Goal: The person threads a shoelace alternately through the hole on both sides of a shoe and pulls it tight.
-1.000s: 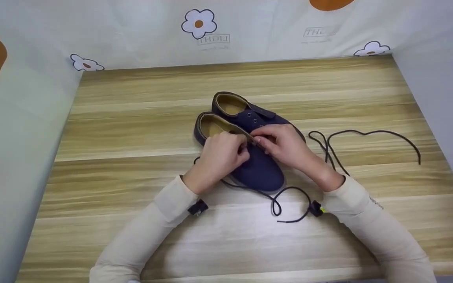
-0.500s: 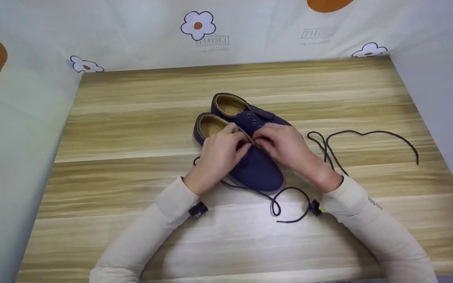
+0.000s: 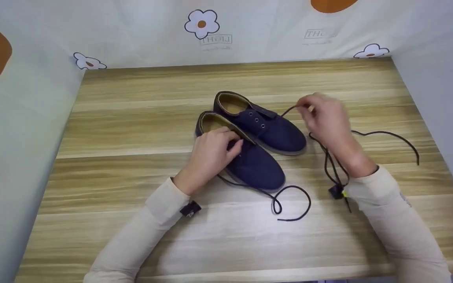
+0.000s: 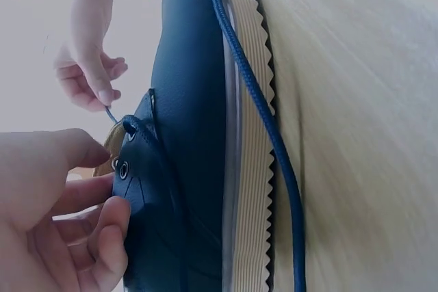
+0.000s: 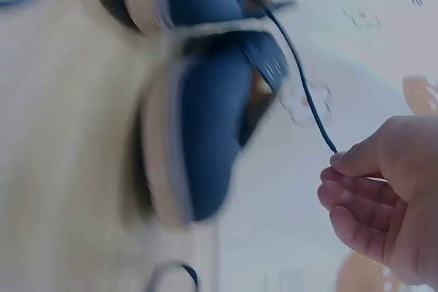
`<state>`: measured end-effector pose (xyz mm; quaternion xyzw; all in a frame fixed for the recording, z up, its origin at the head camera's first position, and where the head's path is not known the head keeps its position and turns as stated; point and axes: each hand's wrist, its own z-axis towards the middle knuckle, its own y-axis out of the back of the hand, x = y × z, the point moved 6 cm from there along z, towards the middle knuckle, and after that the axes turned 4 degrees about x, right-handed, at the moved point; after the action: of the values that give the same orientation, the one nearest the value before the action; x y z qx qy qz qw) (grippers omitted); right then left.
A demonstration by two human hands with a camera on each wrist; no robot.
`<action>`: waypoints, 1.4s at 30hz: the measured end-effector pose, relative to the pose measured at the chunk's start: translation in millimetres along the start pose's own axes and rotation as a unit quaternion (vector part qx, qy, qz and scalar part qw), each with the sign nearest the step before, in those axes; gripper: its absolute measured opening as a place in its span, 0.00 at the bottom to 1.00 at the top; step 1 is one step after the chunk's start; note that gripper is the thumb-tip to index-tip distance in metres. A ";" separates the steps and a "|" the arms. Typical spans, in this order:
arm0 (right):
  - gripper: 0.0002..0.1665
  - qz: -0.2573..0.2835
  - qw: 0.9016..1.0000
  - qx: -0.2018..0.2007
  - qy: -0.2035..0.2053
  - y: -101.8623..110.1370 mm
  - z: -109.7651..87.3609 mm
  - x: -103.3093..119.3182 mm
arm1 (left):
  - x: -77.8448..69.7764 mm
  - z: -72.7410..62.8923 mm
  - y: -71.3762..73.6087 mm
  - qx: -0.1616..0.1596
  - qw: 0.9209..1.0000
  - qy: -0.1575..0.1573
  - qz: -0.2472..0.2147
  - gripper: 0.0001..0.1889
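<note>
Two navy shoes lie side by side, toes pointing right and toward the person: a near shoe (image 3: pixel 258 171) and a far shoe (image 3: pixel 283 135). With thumb and fingers the left hand (image 3: pixel 212 151) grips the near shoe's eyelet flap, beside a metal eyelet (image 4: pixel 124 170). Beyond the far shoe, the right hand (image 3: pixel 326 120) is raised and pinches a dark shoelace (image 5: pixel 304 80) near its end. In the right wrist view this lace runs taut from the near shoe's opening to the fingertips. Another stretch of lace (image 4: pixel 256 94) hangs along the near shoe's sole.
A lace end (image 3: pixel 309 200) curls on the wooden table (image 3: pixel 132 118) before the near shoe. Another loose lace (image 3: pixel 391 133) lies to the right, partly under the right forearm. A pale flower-printed sheet (image 3: pixel 144 35) borders the table.
The right hand has left the near shoe and moved up and right, drawing the lace out with it. The left hand has stayed at the shoe, shifting slightly left.
</note>
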<state>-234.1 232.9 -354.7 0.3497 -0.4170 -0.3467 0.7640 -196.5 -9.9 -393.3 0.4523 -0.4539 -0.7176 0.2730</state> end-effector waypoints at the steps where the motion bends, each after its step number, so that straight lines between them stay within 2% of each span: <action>1: 0.05 -0.006 1.000 -0.008 -0.009 5.9 3.8 -5.6 | 0.2 0.3 0.7 -0.002 1.000 0.000 -0.001 0.12; 7: 0.09 -0.056 0.994 -0.050 -0.077 41.3 28.3 -42.9 | 2.3 1.7 1.6 0.007 1.000 -0.003 -0.007 0.11; 13: 0.13 -0.084 0.979 -0.112 -0.145 78.5 49.5 -78.3 | 3.1 3.5 0.4 0.027 0.999 -0.008 -0.024 0.11; 16: 0.16 -0.095 0.972 -0.138 -0.163 89.7 53.8 -87.4 | 2.4 2.5 -0.6 0.036 0.999 -0.026 -0.028 0.11; 22: 0.19 -0.117 0.965 -0.169 -0.161 97.7 52.4 -94.5 | -1.4 -3.1 -2.4 0.053 0.995 -0.084 -0.028 0.13; 25: 0.19 -0.108 0.969 -0.172 -0.142 93.3 50.7 -90.5 | -3.4 -7.0 -3.7 0.066 0.992 -0.108 -0.022 0.18; 27: 0.19 -0.087 0.977 -0.154 -0.117 84.7 49.2 -79.7 | -4.2 -9.6 -4.1 0.072 0.990 -0.118 -0.019 0.20; 29: 0.18 -0.066 0.985 -0.131 -0.093 74.6 47.0 -63.6 | -5.0 -11.3 -4.7 0.079 0.989 -0.126 -0.016 0.19; 32: 0.19 -0.050 0.991 -0.108 -0.068 64.3 44.3 -38.0 | -6.9 -12.3 -5.7 0.091 0.986 -0.138 -0.017 0.15; 36: 0.19 -0.053 0.991 -0.110 -0.061 66.1 45.7 -19.0 | -8.5 -13.2 -7.9 0.111 0.983 -0.146 -0.018 0.10; 39: 0.19 -0.046 0.988 -0.125 -0.077 76.0 48.5 -18.1 | -8.4 -14.4 -9.0 0.118 0.982 -0.147 -0.020 0.10; 42: 0.21 -0.034 0.982 -0.157 -0.095 90.8 50.5 -20.8 | -8.3 -15.3 -9.3 0.118 0.981 -0.150 -0.021 0.10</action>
<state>-265.5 284.4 -267.5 0.2044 -0.4159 -0.4656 0.7540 -178.9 -5.3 -401.1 0.3779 -0.5615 -0.7245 0.1308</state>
